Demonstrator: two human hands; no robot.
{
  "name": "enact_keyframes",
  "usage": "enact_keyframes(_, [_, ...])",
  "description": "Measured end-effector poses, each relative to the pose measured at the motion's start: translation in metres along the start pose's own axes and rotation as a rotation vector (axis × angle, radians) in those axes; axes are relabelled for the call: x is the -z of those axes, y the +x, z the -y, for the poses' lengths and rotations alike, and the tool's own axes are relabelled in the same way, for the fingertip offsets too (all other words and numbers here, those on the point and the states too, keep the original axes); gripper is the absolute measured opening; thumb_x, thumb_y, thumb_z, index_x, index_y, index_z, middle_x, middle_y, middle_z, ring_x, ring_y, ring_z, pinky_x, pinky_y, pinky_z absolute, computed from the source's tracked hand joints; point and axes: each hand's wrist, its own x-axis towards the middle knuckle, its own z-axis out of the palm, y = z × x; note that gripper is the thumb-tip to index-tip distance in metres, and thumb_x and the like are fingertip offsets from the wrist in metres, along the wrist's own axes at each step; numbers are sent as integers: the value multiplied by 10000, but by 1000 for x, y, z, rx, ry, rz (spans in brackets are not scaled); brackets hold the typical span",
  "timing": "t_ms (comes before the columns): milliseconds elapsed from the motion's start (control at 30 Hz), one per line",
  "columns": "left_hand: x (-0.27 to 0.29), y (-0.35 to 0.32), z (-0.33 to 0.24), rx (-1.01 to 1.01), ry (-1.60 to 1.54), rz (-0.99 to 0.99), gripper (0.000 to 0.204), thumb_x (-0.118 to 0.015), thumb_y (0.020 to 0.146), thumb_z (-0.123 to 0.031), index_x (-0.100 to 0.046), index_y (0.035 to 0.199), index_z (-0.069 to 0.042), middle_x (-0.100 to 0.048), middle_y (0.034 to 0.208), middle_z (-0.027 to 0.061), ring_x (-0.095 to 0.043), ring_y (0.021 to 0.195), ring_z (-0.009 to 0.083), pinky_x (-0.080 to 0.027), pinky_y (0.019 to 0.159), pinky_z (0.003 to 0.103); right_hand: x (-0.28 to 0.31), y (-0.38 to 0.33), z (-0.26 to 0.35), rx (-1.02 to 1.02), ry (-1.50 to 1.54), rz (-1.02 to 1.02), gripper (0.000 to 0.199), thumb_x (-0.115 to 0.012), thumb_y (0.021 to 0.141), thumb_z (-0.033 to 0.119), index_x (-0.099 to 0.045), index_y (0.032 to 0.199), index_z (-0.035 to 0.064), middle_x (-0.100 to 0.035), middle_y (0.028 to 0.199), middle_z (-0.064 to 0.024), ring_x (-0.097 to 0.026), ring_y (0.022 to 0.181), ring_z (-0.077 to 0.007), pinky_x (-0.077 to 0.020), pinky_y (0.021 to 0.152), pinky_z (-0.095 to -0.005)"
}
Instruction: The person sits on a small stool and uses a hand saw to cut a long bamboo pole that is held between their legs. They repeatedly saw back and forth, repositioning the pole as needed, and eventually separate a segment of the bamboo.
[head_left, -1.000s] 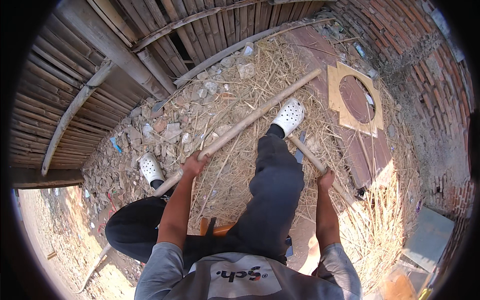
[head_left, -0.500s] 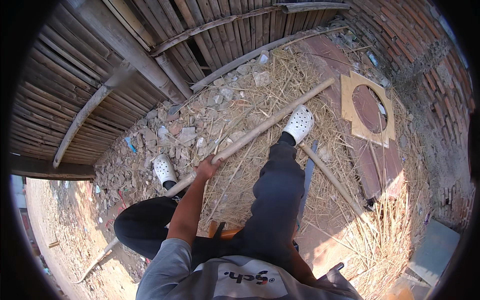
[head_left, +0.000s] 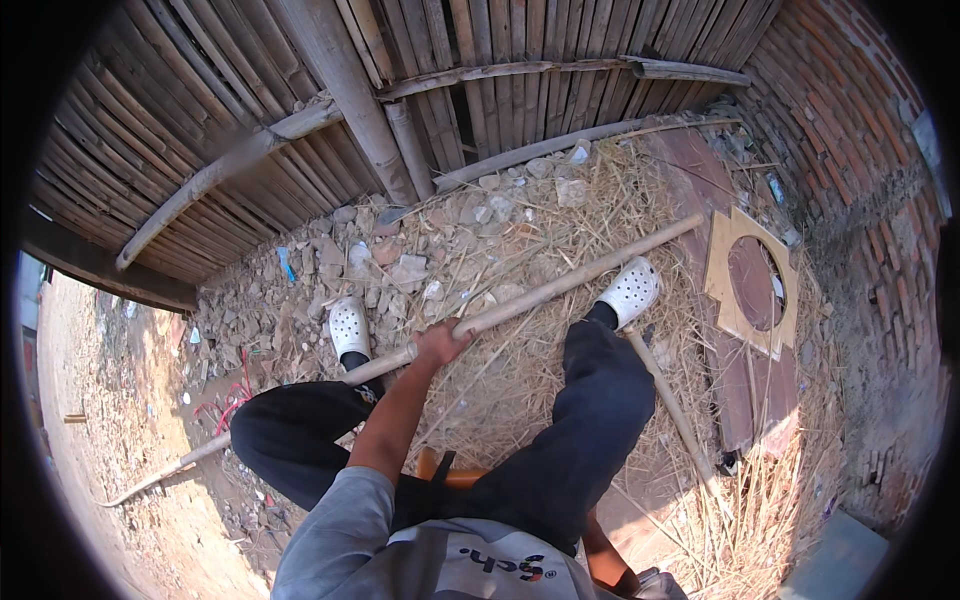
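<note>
A long pale bamboo pole runs slantwise from the far right to the lower left, passing beneath my bent left knee. My left hand is closed round it between my two feet, fingers over the top. Beyond my hand, the pole's far end lies near a tan board with a round hole. My right forearm shows beside my right thigh; the hand itself is hidden behind the leg. White clogs are on my feet, the right one close to the pole.
Slatted bamboo rises ahead, with a brick wall at right. Rubble and straw cover the ground. A second pole lies right of my leg, near a reddish-brown plank. Something orange shows beneath me.
My right knee has swung right, and the saw blade seen beside that leg is now out of sight. My left hand stays closed on the bamboo pole. The whole view has shifted.
</note>
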Motion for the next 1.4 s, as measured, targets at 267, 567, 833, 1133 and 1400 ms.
enact_keyframes(267, [20,-22,71,-32,-28,24,766,-446,824,-721,-522,1315,-138,-645,1191,142,-579,1157,330,-330,983,606,136,-83,199,-60,932,-472,69,-553,764,53,-495,801,49,-458,583,-13,-428,433,-98,-355,401,-247])
enact_keyframes(567, [65,-61,118,41,20,110,861,-406,802,-790,-594,1222,-63,-643,1177,187,-600,1128,329,-453,945,443,229,-181,362,244,845,-688,248,-630,859,172,-428,785,47,-348,542,4,-315,386,-77,-290,340,-243])
enact_keyframes(833, [58,-57,157,22,39,141,849,-408,798,-787,-604,1219,-76,-670,1113,174,-625,1075,335,-466,914,444,84,-88,441,421,836,-416,273,-621,843,141,-456,665,16,-449,502,-49,-397,390,-90,-331,370,-248])
enact_keyframes(1133, [65,4,178,-24,97,44,794,-394,816,-770,-609,1198,-109,-701,986,137,-658,985,298,-498,849,430,-86,39,371,326,493,-153,113,-649,812,86,-593,736,23,-500,549,-27,-482,507,-85,-421,502,-279])
enact_keyframes(1400, [92,25,182,-10,91,105,768,-403,807,-772,-618,1144,-116,-695,1001,129,-660,974,298,-500,834,431,-121,73,366,347,379,-72,97,-644,818,98,-623,755,28,-516,574,17,-477,528,-53,-412,506,-258])
